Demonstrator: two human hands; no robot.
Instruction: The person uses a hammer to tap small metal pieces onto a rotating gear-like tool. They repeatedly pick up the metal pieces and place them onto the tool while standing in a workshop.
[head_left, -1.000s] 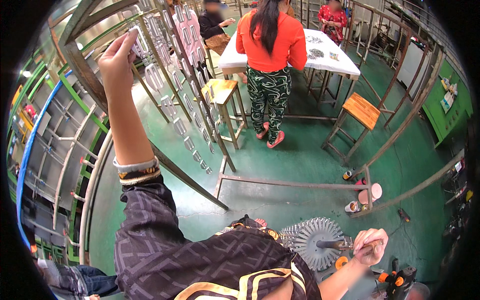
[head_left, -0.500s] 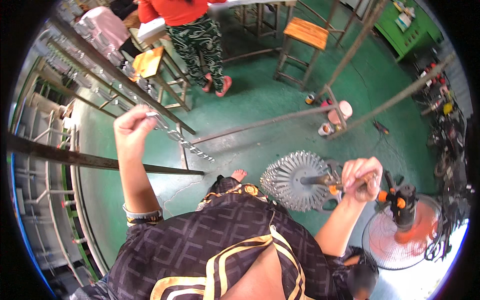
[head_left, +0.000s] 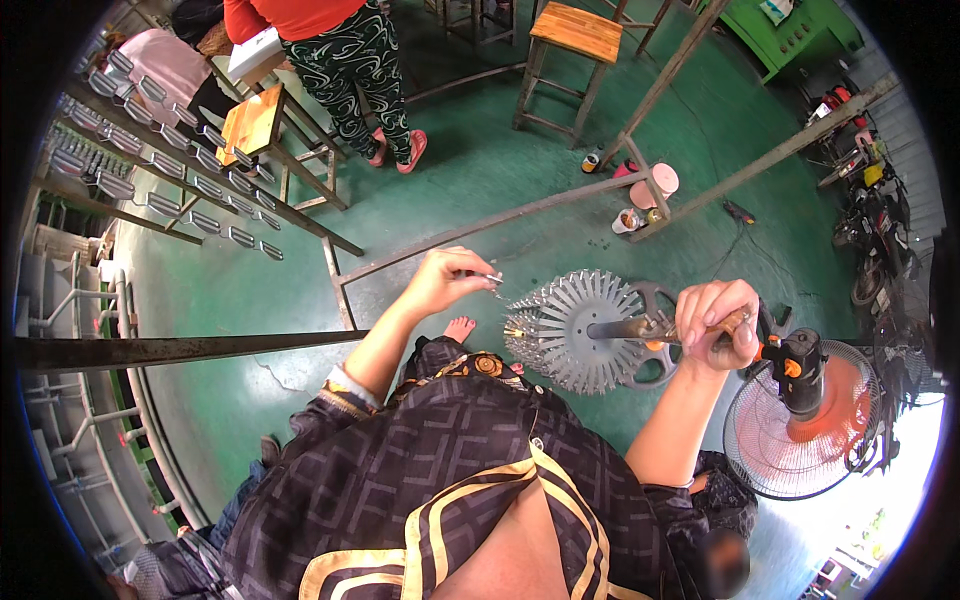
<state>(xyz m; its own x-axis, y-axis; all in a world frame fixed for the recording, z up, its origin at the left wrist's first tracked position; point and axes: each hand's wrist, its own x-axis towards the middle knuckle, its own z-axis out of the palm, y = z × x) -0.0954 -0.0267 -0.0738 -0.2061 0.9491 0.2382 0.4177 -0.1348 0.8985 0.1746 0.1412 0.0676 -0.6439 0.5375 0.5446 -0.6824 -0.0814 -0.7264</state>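
My left hand [head_left: 447, 284] is closed in a pinch, with a small shiny metal piece [head_left: 492, 279] at the fingertips; its exact kind is too small to tell. Just right of it stands a round grey disc [head_left: 577, 318] with many silvery metal prongs fanned around its rim. A thick shaft [head_left: 625, 328] rises from the disc's middle. My right hand [head_left: 717, 322] wraps around the worn, brownish handle [head_left: 733, 327] at the shaft's upper end. The pinching fingers are close to the disc's left edge, where the prongs crowd together.
Strands of linked shiny metal pieces [head_left: 205, 187] hang from a metal frame [head_left: 300, 215] on the left. A fan [head_left: 800, 430] stands close on my right. Beyond are wooden stools [head_left: 576, 33], a standing person [head_left: 345, 80], a pink bucket [head_left: 655, 186] and a frame bar [head_left: 480, 228] near the floor.
My left hand has moved right and down from beside the hanging rack to the disc. The linked metal strand it held is no longer in it. My right hand stays on the handle.
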